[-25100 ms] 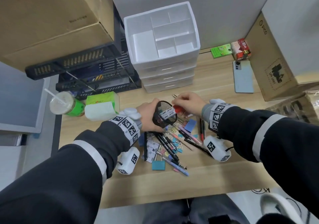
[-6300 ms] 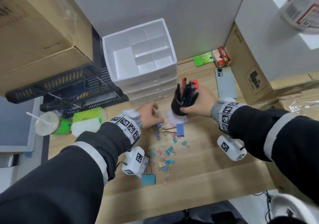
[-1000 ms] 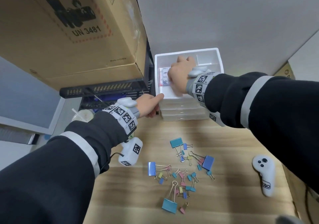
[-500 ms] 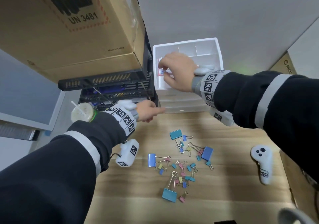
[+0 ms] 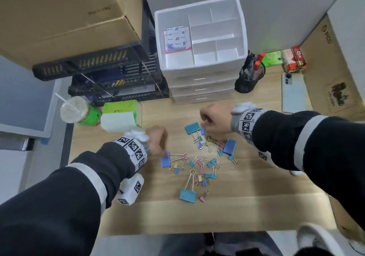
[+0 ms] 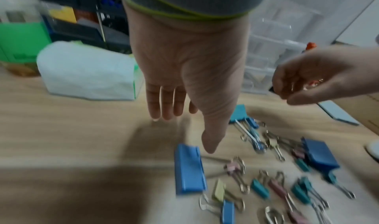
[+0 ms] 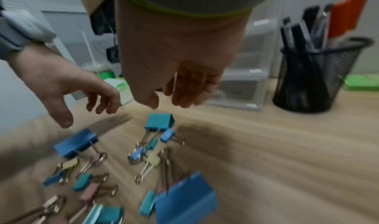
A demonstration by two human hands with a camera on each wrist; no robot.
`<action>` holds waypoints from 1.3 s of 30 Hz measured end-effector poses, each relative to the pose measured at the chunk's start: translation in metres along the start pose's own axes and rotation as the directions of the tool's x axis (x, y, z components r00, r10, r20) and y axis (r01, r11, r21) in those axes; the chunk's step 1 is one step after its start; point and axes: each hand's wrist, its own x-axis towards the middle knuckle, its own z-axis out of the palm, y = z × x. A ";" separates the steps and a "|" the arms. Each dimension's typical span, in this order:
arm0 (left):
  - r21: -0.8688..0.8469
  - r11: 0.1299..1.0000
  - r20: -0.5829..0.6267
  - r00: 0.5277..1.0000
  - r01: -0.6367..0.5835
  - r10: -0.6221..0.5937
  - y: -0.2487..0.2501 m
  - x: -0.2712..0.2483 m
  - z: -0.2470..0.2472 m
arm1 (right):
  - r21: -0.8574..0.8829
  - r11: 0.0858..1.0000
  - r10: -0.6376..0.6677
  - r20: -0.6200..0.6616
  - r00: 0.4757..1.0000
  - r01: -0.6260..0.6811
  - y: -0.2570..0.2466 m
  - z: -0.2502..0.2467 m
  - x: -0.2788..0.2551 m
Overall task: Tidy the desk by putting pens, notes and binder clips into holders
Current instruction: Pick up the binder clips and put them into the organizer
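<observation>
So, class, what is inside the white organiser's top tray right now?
In the white organiser, the large left compartment holds a pad of notes with a printed cover. The other compartments look empty. The contents of the drawers below cannot be made out.

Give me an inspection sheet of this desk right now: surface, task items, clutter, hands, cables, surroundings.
Surface: wooden desk, binder clips scattered mid-desk.
Job's things: pens stand in the black mesh cup; notes lie in the left compartment of the white drawer organizer; its other compartments look empty.
Clutter: tissue pack, lidded drink cup, phone, green and red packets by the wall.
Hands: left hand open above a large blue clip; right hand over a teal clip, fingers curled, contents unclear.
Cables: nothing seen.
Surroundings: cardboard boxes, black trays, grey wall.
</observation>
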 end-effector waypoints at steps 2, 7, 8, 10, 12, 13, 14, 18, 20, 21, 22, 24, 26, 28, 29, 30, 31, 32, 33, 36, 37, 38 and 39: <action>-0.009 1.000 -0.004 1.000 -0.012 0.012 0.004 0.000 0.015 | 0.027 0.989 0.140 0.132 0.981 -0.145 0.012 0.026 -0.005; 0.043 0.998 0.034 0.999 -0.038 0.037 0.013 0.000 0.036 | -0.044 0.962 0.270 0.266 0.925 -0.268 0.021 0.056 -0.018; 0.046 0.998 0.047 0.998 -0.045 0.043 0.014 -0.002 0.037 | -0.040 0.960 0.278 0.274 0.921 -0.278 0.021 0.058 -0.020; 0.051 0.997 0.071 0.996 -0.051 0.047 0.014 -0.002 0.040 | -0.028 0.957 0.284 0.291 0.914 -0.288 0.020 0.063 -0.021; 0.069 0.996 0.092 0.995 -0.049 0.042 0.016 -0.001 0.039 | -0.033 0.956 0.287 0.295 0.912 -0.290 0.020 0.066 -0.021; 0.082 0.995 0.098 0.994 -0.048 0.040 0.017 0.000 0.039 | -0.036 0.958 0.283 0.295 0.913 -0.285 0.019 0.068 -0.021; 0.091 0.995 0.102 0.994 -0.050 0.040 0.018 0.000 0.039 | -0.047 0.960 0.278 0.298 0.913 -0.277 0.018 0.067 -0.021; 0.091 0.995 0.091 0.996 -0.033 0.024 0.023 0.000 0.040 | -0.041 0.960 0.274 0.309 0.911 -0.275 0.018 0.063 -0.020; 0.051 0.998 0.088 0.996 -0.033 0.029 0.022 -0.001 0.040 | -0.027 0.962 0.267 0.306 0.914 -0.272 0.017 0.058 -0.020; 0.026 0.999 0.098 0.995 -0.039 0.037 0.020 -0.001 0.040 | -0.005 0.961 0.263 0.302 0.916 -0.275 0.017 0.056 -0.020; 0.011 0.999 0.103 0.994 -0.044 0.043 0.019 -0.002 0.039 | 0.018 0.960 0.263 0.293 0.919 -0.281 0.015 0.052 -0.019; -0.001 0.999 0.091 0.995 -0.048 0.048 0.014 -0.005 0.036 | 0.063 0.955 0.264 0.260 0.929 -0.289 0.009 0.045 -0.016; -0.021 0.999 0.062 0.997 -0.047 0.048 0.012 -0.007 0.034 | 0.089 0.952 0.270 0.214 0.939 -0.294 0.003 0.041 -0.011; -0.052 0.997 0.050 0.997 -0.055 0.058 0.009 -0.009 0.033 | 0.106 0.945 0.286 0.182 0.941 -0.308 -0.006 0.042 -0.004; -0.066 0.996 0.048 0.996 -0.066 0.069 0.008 -0.010 0.032 | 0.119 0.940 0.297 0.173 0.939 -0.319 -0.010 0.044 0.000; -0.073 0.995 0.047 0.996 -0.074 0.077 0.008 -0.011 0.030 | 0.125 0.934 0.312 0.170 0.935 -0.335 -0.015 0.045 0.003; -0.078 0.994 0.050 0.996 -0.071 0.075 0.007 -0.012 0.031 | 0.124 0.932 0.319 0.167 0.933 -0.341 -0.020 0.049 0.008; -0.082 0.995 0.062 0.996 -0.058 0.063 0.006 -0.014 0.031 | 0.107 0.933 0.324 0.170 0.931 -0.345 -0.026 0.052 0.013; -0.088 0.995 0.076 0.996 -0.045 0.052 0.006 -0.015 0.033 | 0.084 0.937 0.323 0.170 0.931 -0.340 -0.030 0.056 0.017; -0.139 0.990 0.094 0.995 -0.021 0.035 0.005 -0.020 0.042 | 0.032 0.930 0.356 0.165 0.920 -0.366 -0.041 0.068 0.028; -0.154 0.988 0.095 0.995 -0.016 0.031 0.004 -0.022 0.044 | 0.021 0.925 0.371 0.164 0.914 -0.379 -0.043 0.071 0.031; -0.176 0.984 0.104 0.994 -0.009 0.027 0.001 -0.025 0.049 | 0.012 0.920 0.385 0.170 0.907 -0.393 -0.046 0.076 0.035; -0.195 0.981 0.110 0.993 -0.010 0.032 0.001 -0.026 0.051 | 0.009 0.913 0.400 0.166 0.901 -0.407 -0.046 0.077 0.036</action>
